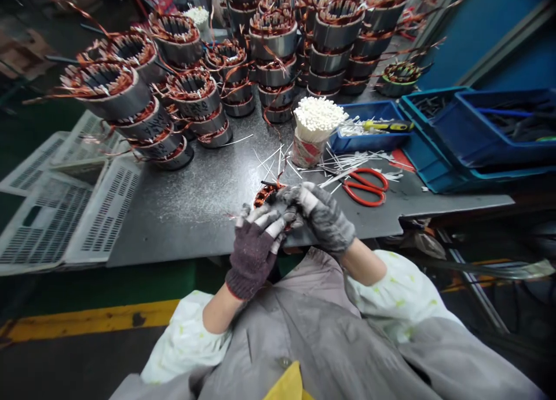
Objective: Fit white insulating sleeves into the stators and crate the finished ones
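Note:
A motor stator [263, 196] with copper windings rests near the front edge of the workbench, mostly covered by both hands. My left hand [255, 243], in a dark purple glove with pale fingertips, grips its near left side. Over the stator's right side, my right hand [325, 215] in a grey glove has its fingers curled together. Whatever lies between those right fingertips is hidden. Just beyond the hands, a bundle of thin white sticks [319, 117] stands upright in a wrapped holder [306, 150]. Loose white sticks [273, 160] lie scattered around it.
Stacked stators [278, 47] line the back and left of the workbench [195, 197]. Red-handled scissors [365, 187] lie at right, near a blue bin [369, 139] with a yellow-handled tool [386, 125] across it. More bins [486, 162] stand farther right; white plastic crates [102, 215] are at left.

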Demonstrator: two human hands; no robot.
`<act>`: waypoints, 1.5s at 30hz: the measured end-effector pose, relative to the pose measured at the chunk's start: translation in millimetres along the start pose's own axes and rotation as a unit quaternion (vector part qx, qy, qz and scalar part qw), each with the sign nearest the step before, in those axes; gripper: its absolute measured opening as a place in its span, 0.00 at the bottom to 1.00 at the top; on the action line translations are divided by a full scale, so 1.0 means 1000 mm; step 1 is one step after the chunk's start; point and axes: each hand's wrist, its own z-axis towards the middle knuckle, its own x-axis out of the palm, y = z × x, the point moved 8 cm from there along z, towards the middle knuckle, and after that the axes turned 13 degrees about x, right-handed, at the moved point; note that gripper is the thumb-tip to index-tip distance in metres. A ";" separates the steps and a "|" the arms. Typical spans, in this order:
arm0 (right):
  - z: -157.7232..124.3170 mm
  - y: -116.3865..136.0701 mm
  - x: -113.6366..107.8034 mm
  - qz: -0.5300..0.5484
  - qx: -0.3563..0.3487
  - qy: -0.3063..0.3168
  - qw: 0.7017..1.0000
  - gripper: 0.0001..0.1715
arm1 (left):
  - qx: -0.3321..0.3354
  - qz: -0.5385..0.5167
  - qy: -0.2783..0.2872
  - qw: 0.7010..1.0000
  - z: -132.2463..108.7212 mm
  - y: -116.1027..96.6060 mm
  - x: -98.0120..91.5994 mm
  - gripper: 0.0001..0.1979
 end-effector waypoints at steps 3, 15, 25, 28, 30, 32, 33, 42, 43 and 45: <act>-0.015 -0.009 -0.001 -0.057 -0.020 -0.011 0.998 0.20 | -0.025 0.058 0.019 0.998 -0.017 0.008 -0.009 0.24; 0.009 -0.014 0.018 -0.252 -0.149 0.034 0.956 0.07 | 0.126 0.002 0.071 0.990 0.020 0.024 -0.007 0.12; 0.062 -0.009 -0.101 0.023 -0.038 -0.131 0.990 0.23 | 0.135 0.013 0.049 0.990 0.011 0.011 -0.010 0.14; 0.098 0.015 -0.136 0.038 -0.045 -0.277 0.959 0.18 | 0.117 0.095 0.032 0.988 0.012 -0.001 -0.005 0.10; 0.116 0.032 -0.140 0.045 -0.062 -0.292 0.954 0.18 | 0.103 0.117 0.024 0.987 0.014 -0.005 -0.004 0.09; 0.114 0.042 -0.136 0.067 -0.084 -0.283 0.953 0.18 | 0.100 0.098 0.019 0.990 0.017 -0.004 -0.004 0.10; 0.104 0.044 -0.132 0.079 -0.100 -0.274 0.953 0.19 | 0.102 0.081 0.019 0.991 0.018 -0.002 -0.003 0.10; -0.081 -0.004 -0.022 -0.132 -0.244 0.096 0.956 0.13 | 0.037 0.039 0.064 0.997 0.016 0.017 0.008 0.13; -0.092 -0.011 -0.018 -0.136 -0.246 0.105 0.954 0.13 | 0.035 0.043 0.078 0.995 0.015 0.017 0.009 0.12; -0.102 -0.024 -0.012 -0.138 -0.236 0.110 0.956 0.13 | 0.035 0.052 0.101 0.993 0.016 0.016 0.010 0.12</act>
